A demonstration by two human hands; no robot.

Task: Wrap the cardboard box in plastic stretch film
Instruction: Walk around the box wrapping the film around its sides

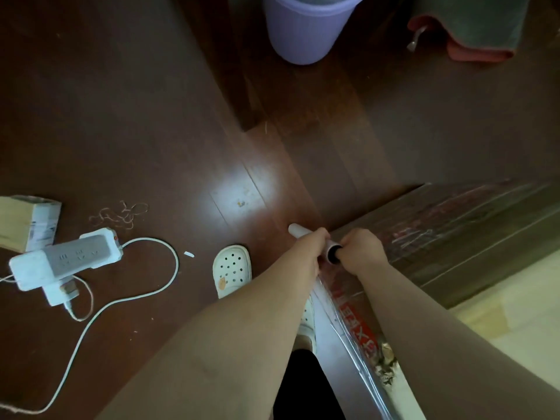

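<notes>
A: Where are we w/ the wrap?

B: Mid-pass, I'd say. Both hands are on the roll [295, 230], held low at a corner of the box [454, 234]. The left hand [313, 242] is curled round the roll's middle. The right hand [362, 251] is closed tight at the dark core end. Neither holds anything else.

A: And the box?

B: On the floor, right side of view. Its dark face shows wrinkled film [330, 338] on it. Can't tell if the pale face at bottom right is covered.

A: Film taut?

B: Looks it. A sheet runs from the roll back along the near edge toward the person.

A: Next move?

B: Prob. take the roll round the corner & along the next face. That needs steady tension so the sheet lies flat & overlaps the layers there. It also needs room to step. A slipper [231, 268] is near the hands. A power strip [78, 256] w/ cable lies well apart, on the left.

A: Any text?

B: There's a red patch [362, 331] w/ white characters on the box, under the film, seen at an angle. Can't read it. The strip has socket marks only, no brand legible. No label visible on the bin [306, 31] up top.
</notes>
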